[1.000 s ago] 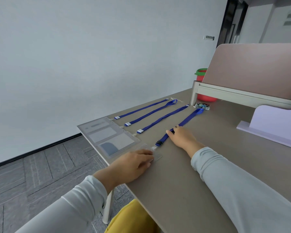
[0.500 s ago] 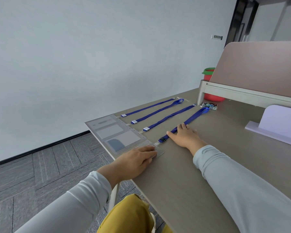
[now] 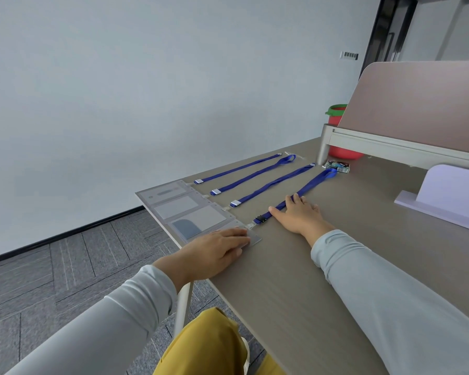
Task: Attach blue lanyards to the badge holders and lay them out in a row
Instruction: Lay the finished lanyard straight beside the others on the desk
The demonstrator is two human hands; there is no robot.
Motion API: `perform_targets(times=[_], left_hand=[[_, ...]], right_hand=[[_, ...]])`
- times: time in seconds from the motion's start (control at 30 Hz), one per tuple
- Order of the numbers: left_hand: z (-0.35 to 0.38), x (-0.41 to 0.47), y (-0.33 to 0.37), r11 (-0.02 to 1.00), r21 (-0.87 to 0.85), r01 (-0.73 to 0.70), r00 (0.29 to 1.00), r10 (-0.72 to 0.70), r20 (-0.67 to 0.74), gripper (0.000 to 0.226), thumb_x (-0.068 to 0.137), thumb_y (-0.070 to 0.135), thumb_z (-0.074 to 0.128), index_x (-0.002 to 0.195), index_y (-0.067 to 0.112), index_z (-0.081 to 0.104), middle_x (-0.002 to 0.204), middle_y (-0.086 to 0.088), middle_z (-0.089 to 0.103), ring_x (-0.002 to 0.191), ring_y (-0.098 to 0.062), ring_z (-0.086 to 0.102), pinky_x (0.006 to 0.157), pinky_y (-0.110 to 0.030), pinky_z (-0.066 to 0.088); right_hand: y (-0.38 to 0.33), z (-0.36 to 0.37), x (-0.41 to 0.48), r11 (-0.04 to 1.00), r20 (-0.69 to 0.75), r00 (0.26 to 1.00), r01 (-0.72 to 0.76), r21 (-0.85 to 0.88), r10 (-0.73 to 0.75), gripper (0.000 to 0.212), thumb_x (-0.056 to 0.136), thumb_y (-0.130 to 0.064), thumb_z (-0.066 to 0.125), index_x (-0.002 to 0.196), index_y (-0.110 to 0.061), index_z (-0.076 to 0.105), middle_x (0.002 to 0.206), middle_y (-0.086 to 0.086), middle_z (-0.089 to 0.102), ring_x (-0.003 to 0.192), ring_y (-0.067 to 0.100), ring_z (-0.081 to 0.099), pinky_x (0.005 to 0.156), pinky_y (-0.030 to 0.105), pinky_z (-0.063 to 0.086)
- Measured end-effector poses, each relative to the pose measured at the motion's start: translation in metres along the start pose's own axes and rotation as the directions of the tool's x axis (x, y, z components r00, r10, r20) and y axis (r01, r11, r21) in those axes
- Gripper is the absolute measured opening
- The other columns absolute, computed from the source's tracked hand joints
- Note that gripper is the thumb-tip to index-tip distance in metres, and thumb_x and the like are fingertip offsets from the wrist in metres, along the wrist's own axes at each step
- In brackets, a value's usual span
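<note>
Several blue lanyards lie side by side on the brown desk (image 3: 295,280), each leading to a clear badge holder at the desk's left edge. My right hand (image 3: 299,215) lies flat with straight fingers on the nearest lanyard (image 3: 313,181), just past its black clip (image 3: 260,219). My left hand (image 3: 214,251) presses flat on the nearest badge holder (image 3: 255,238), hiding most of it. The other three holders (image 3: 186,205) lie in a row beyond it.
A pink desk partition (image 3: 417,109) on a grey rail stands at the right, with a red and green bucket (image 3: 336,115) behind it. A small printed packet (image 3: 336,166) lies at the lanyards' far end. A lilac stand (image 3: 450,193) sits at the right.
My right hand has opened flat along the nearest lanyard, fingers spread further up the strap. My left hand stays pressed on the badge holder. The camera view shifted slightly.
</note>
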State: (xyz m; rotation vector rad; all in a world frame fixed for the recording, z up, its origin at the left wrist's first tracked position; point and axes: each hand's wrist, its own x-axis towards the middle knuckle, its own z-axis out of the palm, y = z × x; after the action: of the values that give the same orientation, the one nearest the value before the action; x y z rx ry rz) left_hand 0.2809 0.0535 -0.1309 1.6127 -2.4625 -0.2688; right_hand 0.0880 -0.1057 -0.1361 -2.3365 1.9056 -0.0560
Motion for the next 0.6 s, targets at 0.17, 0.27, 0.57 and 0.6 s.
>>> perform_targets(times=[0.17, 0.27, 0.57, 0.6], left_hand=[[0.0004, 0.0005, -0.002, 1.0, -0.015, -0.003, 1.0, 0.003, -0.017, 0.04, 0.1, 0.029, 0.029, 0.139, 0.026, 0.037, 0.151, 0.009, 0.026, 0.137, -0.009, 0.026, 0.108, -0.022, 0.02], [0.0005, 0.0009, -0.0043, 1.0, -0.028, -0.004, 0.999, 0.003, -0.035, 0.039, 0.1, 0.027, 0.03, 0.138, 0.026, 0.039, 0.15, 0.009, 0.028, 0.135, -0.01, 0.028, 0.107, -0.022, 0.021], [-0.0015, 0.002, -0.0076, 0.999, -0.041, 0.007, 1.0, -0.008, -0.019, 0.039, 0.099, 0.028, 0.031, 0.137, 0.026, 0.041, 0.149, 0.009, 0.03, 0.135, -0.01, 0.03, 0.111, -0.025, 0.023], [-0.002, 0.0021, -0.0073, 0.999, -0.039, 0.007, 1.0, -0.008, -0.018, 0.038, 0.099, 0.028, 0.031, 0.136, 0.026, 0.041, 0.149, 0.009, 0.031, 0.134, -0.01, 0.03, 0.111, -0.026, 0.023]], right_hand=[[-0.0005, -0.0008, -0.001, 1.0, 0.012, 1.0, -0.003, -0.004, 0.003, 0.079, 0.09, -0.065, 0.02, 0.149, -0.015, 0.007, 0.158, 0.008, 0.002, 0.146, 0.027, 0.003, 0.116, 0.05, 0.008], [-0.0005, -0.001, -0.001, 1.0, 0.013, 1.0, -0.004, -0.006, 0.004, 0.077, 0.091, -0.063, 0.02, 0.149, -0.016, 0.007, 0.158, 0.008, 0.002, 0.146, 0.027, 0.002, 0.116, 0.05, 0.008], [-0.0012, -0.0018, -0.0022, 1.0, 0.005, 1.0, 0.02, -0.005, -0.02, 0.078, 0.089, -0.066, 0.023, 0.149, -0.018, 0.01, 0.158, 0.006, 0.005, 0.145, 0.028, 0.004, 0.115, 0.052, 0.01], [-0.0014, -0.0019, -0.0024, 1.0, 0.003, 1.0, 0.019, -0.004, -0.019, 0.078, 0.089, -0.066, 0.023, 0.149, -0.017, 0.01, 0.158, 0.006, 0.006, 0.145, 0.028, 0.004, 0.115, 0.052, 0.01]])
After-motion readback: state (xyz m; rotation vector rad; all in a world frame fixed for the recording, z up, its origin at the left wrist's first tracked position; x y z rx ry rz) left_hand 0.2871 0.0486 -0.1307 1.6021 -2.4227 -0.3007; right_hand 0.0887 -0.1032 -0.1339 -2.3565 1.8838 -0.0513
